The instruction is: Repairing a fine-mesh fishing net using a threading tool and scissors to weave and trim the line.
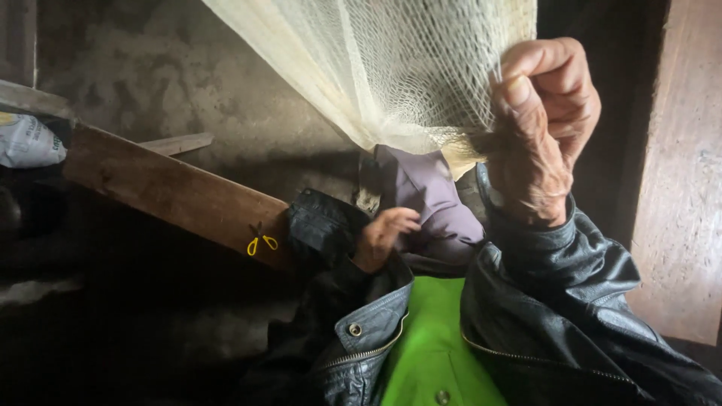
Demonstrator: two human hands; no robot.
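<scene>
My right hand is raised at the upper right, its fingers closed on the edge of a cream mesh net that hangs down from the top of the view. My left hand sits lower, near the middle, fingers curled loosely over a grey-purple cloth on my lap, under the gathered bottom of the net. Whether it grips the cloth is unclear. I wear a black leather jacket over a bright green shirt.
A brown wooden plank slants across the left, with small yellow-handled scissors lying on it. A white sack sits at the far left. A concrete wall stands behind, and a wooden post is at the right.
</scene>
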